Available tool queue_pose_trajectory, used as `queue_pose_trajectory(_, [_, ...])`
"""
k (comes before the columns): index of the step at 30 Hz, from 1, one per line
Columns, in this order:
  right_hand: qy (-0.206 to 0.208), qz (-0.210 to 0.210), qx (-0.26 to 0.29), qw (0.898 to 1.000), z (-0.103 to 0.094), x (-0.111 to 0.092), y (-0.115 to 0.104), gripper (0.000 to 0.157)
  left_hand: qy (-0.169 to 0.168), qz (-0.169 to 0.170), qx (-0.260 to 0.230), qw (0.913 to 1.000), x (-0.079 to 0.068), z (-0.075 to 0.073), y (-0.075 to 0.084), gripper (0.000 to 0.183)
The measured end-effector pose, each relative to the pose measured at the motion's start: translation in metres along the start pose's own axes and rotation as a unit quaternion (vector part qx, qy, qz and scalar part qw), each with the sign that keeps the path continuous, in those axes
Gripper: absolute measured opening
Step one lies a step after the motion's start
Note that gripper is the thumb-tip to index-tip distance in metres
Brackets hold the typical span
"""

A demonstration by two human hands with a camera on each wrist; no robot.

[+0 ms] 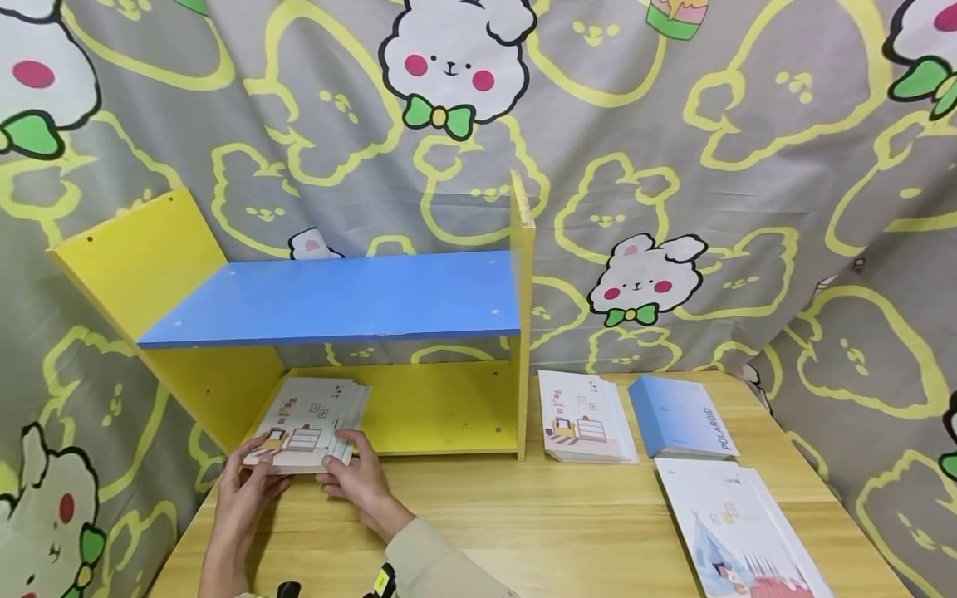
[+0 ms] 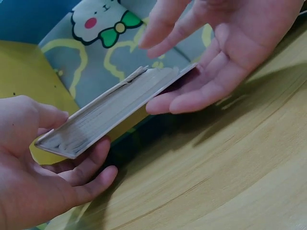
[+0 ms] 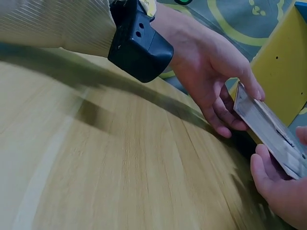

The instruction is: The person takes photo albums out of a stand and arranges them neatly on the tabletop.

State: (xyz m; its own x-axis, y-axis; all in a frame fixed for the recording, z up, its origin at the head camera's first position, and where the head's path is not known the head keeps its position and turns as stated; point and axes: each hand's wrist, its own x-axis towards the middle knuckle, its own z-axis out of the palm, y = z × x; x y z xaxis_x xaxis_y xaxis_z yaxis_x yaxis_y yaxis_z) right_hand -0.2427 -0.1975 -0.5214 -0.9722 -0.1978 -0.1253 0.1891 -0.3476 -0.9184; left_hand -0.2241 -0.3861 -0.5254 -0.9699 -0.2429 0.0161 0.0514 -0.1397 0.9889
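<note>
A thick white illustrated book (image 1: pixel 314 423) lies tilted at the front of the shelf unit's lower left bay. My left hand (image 1: pixel 242 490) grips its near left corner, thumb on the cover and fingers underneath. At the near right corner is my right hand (image 1: pixel 366 482), its fingers under the edge and its thumb along the side. The left wrist view shows the page edges of the book (image 2: pixel 110 110) between the left hand (image 2: pixel 38 167) and right hand (image 2: pixel 240 52). In the right wrist view, the right hand (image 3: pixel 285 196) is partly cut off.
The shelf unit has yellow sides (image 1: pixel 523 332) and a blue middle board (image 1: pixel 359 299). To its right stand a white book stack (image 1: pixel 586 415), a blue box-like block marked POLAROID (image 1: pixel 680 415), and larger white illustrated books (image 1: pixel 736 523). A patterned curtain (image 1: pixel 598 124) hangs behind the wooden table (image 1: pixel 523 523).
</note>
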Motion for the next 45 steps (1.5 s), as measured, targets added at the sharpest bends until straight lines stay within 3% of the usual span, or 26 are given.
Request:
queue_pose_trajectory(16, [-0.017,-0.003,0.043,0.999,0.004,0.015,0.008,0.046,0.016,-0.009,-0.004,0.9998,0.002,-0.002,-0.001,0.044])
queue_pose_trajectory(24, [-0.012,-0.002,0.047,0.999,0.004,0.013,0.008,0.054,0.016,0.017,0.000,0.9997,-0.001,-0.002,-0.003,0.048])
queue_pose_trajectory(27, [-0.009,0.000,0.040,0.999,0.004,0.012,0.007,0.054,0.015,0.013,0.006,0.9998,-0.002,-0.003,-0.002,0.048])
queue_pose_trajectory(34, [-0.003,-0.005,0.027,1.000,0.005,0.010,0.002,0.056,-0.006,-0.013,-0.008,0.9999,-0.003,-0.008,0.003,0.047])
queue_pose_trajectory(45, [-0.016,-0.010,0.022,1.000,-0.003,0.006,-0.006,0.057,-0.057,0.001,-0.018,0.9982,-0.004,-0.009,0.011,0.042])
